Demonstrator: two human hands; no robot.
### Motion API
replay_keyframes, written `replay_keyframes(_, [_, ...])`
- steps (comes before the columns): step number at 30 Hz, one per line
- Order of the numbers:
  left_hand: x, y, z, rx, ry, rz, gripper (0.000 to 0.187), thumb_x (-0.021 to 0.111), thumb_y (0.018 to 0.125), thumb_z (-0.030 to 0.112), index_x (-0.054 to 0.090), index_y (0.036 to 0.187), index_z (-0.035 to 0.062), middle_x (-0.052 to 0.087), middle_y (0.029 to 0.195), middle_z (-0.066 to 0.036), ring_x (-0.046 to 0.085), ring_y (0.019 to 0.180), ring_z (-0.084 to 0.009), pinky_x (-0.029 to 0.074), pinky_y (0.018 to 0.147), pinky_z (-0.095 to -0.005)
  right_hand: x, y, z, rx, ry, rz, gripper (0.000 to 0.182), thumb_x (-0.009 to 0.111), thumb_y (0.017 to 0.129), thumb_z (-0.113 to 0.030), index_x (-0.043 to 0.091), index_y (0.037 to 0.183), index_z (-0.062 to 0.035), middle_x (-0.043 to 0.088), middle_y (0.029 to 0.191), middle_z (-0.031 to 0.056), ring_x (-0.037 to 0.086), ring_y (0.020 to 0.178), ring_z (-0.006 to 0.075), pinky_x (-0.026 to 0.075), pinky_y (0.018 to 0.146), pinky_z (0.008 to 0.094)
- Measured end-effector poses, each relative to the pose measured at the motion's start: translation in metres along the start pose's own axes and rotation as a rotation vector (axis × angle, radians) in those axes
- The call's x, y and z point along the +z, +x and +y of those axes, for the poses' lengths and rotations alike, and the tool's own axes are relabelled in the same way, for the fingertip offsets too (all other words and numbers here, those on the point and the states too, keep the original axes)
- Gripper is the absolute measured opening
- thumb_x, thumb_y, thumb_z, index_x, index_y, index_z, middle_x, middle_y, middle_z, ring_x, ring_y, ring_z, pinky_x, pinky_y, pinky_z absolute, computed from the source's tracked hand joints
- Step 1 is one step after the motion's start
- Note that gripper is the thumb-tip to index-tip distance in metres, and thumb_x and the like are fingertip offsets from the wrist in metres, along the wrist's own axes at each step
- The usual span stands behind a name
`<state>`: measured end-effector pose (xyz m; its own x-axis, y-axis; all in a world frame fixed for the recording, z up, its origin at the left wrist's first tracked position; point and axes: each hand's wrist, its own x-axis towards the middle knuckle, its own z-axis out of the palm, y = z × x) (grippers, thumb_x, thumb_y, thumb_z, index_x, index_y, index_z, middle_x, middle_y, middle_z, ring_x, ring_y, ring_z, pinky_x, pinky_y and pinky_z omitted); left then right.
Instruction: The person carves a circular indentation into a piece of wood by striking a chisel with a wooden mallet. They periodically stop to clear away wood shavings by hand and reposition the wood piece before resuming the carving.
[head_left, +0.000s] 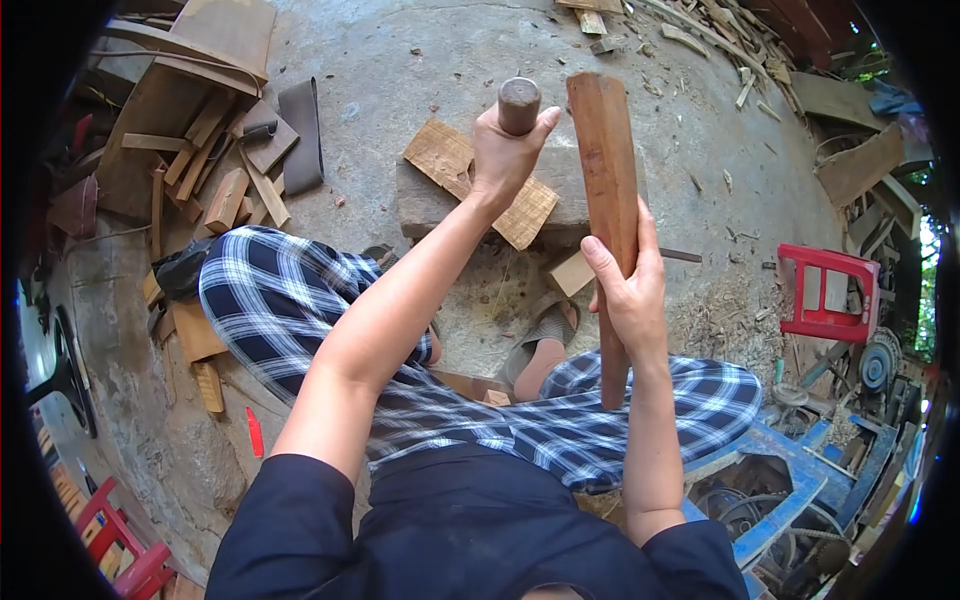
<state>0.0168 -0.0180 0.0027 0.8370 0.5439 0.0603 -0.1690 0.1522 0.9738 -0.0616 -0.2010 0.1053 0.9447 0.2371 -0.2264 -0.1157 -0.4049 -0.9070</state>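
My left hand (502, 155) is wrapped round the thick wooden handle (519, 100) of what looks like a chisel, its round end facing up. Its blade is hidden under my fist. Below that hand a light wooden board (530, 212) lies at a slant on a heavy weathered wood block (570, 185). A dark hole or notch shows in the board beside my wrist. In my right hand (632, 290) is a long brown wooden club (602, 140), wide at the far end and narrower towards me. It is raised to the right of the board, not touching the chisel handle.
A small wood block (571, 273) and a thin flat bar (682, 256) are near the work block's right. Wood offcuts (228, 200) are piled at left. A red plastic stool (828, 292) and a blue metal machine frame (780, 470) stand at right. A red object (254, 432) lies at left.
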Motion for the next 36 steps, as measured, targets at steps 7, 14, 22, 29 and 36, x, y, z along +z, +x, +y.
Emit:
replay_keyframes(7, [0.018,-0.017,-0.01,0.127,0.124,-0.068,0.02,0.084,0.082,0.018,0.069,0.089,0.0071,0.071,0.078,-0.006,0.064,0.069,-0.0107,0.053,0.066,-0.0298,-0.008,0.002,-0.052,-0.204,0.054,0.072,0.073,0.073,0.094,-0.027,0.035,0.154,-0.0119,0.068,0.108,0.0127,0.068,0.07,0.0167,0.057,0.054,0.0278])
replay_keyframes(14, [0.026,-0.026,-0.038,0.109,0.008,-0.112,0.02,0.078,0.077,0.008,0.065,0.092,0.0048,0.068,0.085,-0.016,0.067,0.075,-0.0294,0.053,0.069,-0.0366,-0.007,0.028,-0.028,-0.377,-0.403,-0.032,0.077,0.072,0.091,-0.024,0.033,0.156,-0.0146,0.068,0.123,0.0253,0.074,0.099,0.0368,0.058,0.088,0.0456])
replay_keyframes(22, [0.016,-0.037,-0.032,0.027,0.043,-0.259,0.019,0.079,0.078,0.007,0.069,0.094,0.0072,0.073,0.089,-0.01,0.069,0.078,-0.023,0.054,0.072,-0.0356,0.006,0.018,-0.023,-0.344,-0.369,0.036,0.077,0.073,0.091,-0.025,0.032,0.155,-0.0126,0.07,0.12,0.0235,0.073,0.101,0.0377,0.058,0.088,0.0457])
replay_keyframes(29, [-0.019,0.019,0.002,-0.219,0.015,-0.016,0.02,0.08,0.088,0.016,0.065,0.075,0.0114,0.059,0.072,0.005,0.05,0.064,-0.0023,0.037,0.054,-0.0249,0.001,0.001,-0.028,-0.051,-0.006,0.008,0.074,0.073,0.093,-0.029,0.035,0.154,-0.0113,0.067,0.115,0.0152,0.07,0.077,0.0197,0.059,0.058,0.0308])
replay_keyframes(36, [-0.023,0.008,0.015,-0.149,0.047,-0.096,0.029,0.084,0.086,0.021,0.06,0.072,0.0122,0.056,0.07,0.008,0.046,0.062,-0.0029,0.036,0.057,-0.0252,0.004,-0.003,-0.008,-0.021,0.042,0.016,0.072,0.072,0.094,-0.03,0.036,0.153,-0.0111,0.065,0.112,0.0125,0.065,0.072,0.0144,0.053,0.048,0.0253])
